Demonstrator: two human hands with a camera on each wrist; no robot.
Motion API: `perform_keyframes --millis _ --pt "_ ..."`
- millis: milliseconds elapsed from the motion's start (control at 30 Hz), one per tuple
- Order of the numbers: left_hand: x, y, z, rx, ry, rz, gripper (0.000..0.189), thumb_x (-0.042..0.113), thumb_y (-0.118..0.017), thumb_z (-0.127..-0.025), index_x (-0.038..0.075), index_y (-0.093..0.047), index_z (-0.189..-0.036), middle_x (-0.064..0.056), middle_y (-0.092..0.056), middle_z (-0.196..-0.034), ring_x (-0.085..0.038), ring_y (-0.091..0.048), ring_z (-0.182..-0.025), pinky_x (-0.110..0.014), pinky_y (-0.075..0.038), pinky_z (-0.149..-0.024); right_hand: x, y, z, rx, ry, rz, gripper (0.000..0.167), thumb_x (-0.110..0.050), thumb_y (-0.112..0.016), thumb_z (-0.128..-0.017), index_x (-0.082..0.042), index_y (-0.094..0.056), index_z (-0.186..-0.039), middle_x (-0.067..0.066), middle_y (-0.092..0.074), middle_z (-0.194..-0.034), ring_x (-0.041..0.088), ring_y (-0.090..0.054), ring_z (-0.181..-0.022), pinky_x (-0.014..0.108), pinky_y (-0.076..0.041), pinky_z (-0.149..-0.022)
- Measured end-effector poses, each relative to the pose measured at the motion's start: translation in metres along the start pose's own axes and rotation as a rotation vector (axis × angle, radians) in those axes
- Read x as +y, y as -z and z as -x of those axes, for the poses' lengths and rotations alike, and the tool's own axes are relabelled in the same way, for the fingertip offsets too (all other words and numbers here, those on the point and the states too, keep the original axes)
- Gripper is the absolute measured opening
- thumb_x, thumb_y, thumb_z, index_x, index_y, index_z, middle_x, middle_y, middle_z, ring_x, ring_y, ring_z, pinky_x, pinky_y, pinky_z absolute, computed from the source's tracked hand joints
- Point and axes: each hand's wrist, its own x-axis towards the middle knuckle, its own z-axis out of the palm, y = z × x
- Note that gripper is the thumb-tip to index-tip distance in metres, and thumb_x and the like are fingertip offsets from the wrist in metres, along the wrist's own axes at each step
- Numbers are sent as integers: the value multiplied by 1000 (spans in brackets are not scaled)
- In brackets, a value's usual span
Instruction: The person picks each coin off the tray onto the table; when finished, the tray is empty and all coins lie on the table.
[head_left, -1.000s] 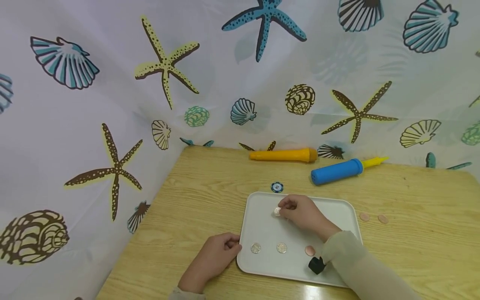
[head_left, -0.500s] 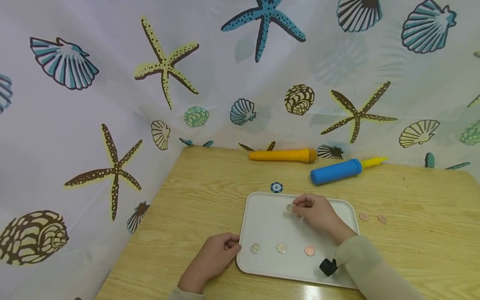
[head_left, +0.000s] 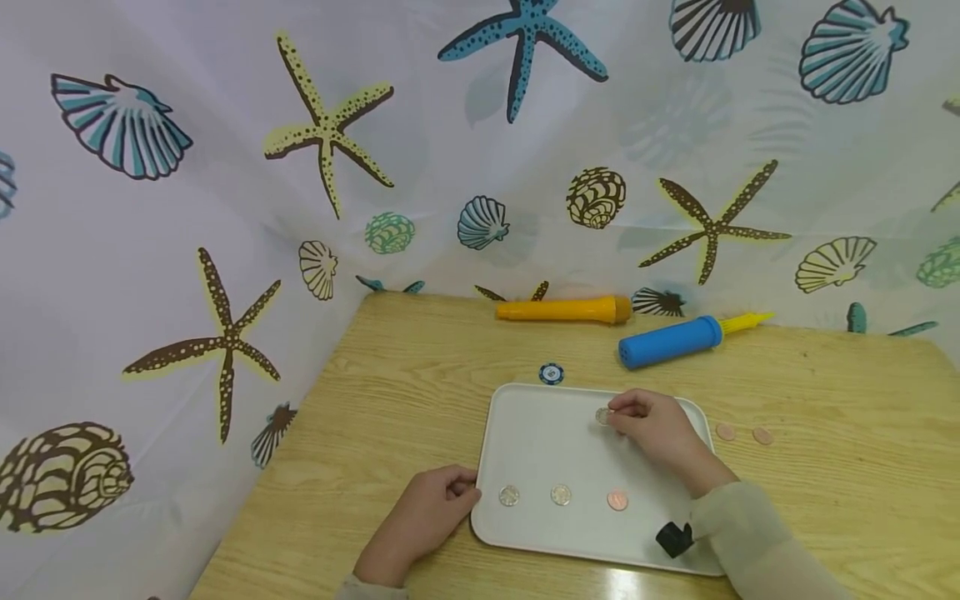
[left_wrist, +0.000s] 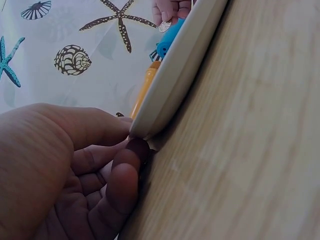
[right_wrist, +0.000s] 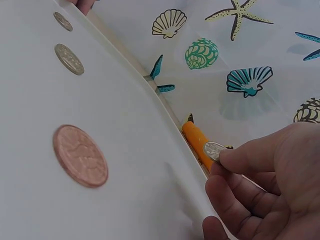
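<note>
Between thumb and fingertips my right hand (head_left: 660, 429) pinches a silver coin (right_wrist: 214, 151), held over the far right part of a white tray (head_left: 525, 446). My left hand (head_left: 427, 512) grips the tray's left rim; the left wrist view has the thumb on top and a finger at the underside. Along the tray's near side lie a silver coin (head_left: 509, 496), another silver coin (head_left: 561, 495) and a larger-looking copper coin (right_wrist: 80, 156), spaced in a row.
Two copper coins, one (head_left: 725, 432) beside the other (head_left: 762, 436), lie right of the tray. Beyond it are a blue poker chip (head_left: 551, 373), an orange toy microphone (head_left: 562, 310) and a blue-and-yellow pump (head_left: 671, 342). A shell-patterned curtain (head_left: 420, 125) borders the wooden table (head_left: 390, 392).
My right hand has moved rightward over the far part of the tray, carrying the silver coin. My left hand has stayed at the rim.
</note>
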Motion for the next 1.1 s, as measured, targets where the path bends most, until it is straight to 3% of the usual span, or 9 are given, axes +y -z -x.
perform_keyframes --millis 700,1100 --pt "5 -3 1 3 -25 26 31 21 -67 -96 1 -70 -119 3 -67 -87 -11 -59 -71 -25 -50 -64 19 30 17 80 -25 1 30 -27 -73 -94 -6 -69 -115 3 -72 -96 18 -63 -86 25 -50 -70" --pt "2 -2 -2 8 -24 11 30 20 -67 -96 1 -70 -119 3 -67 -88 -11 -59 -75 -27 -50 -68 27 42 21 97 -56 -45 33 -29 -72 -95 -5 -68 -118 2 -70 -97 17 -63 -86 26 -50 -72"
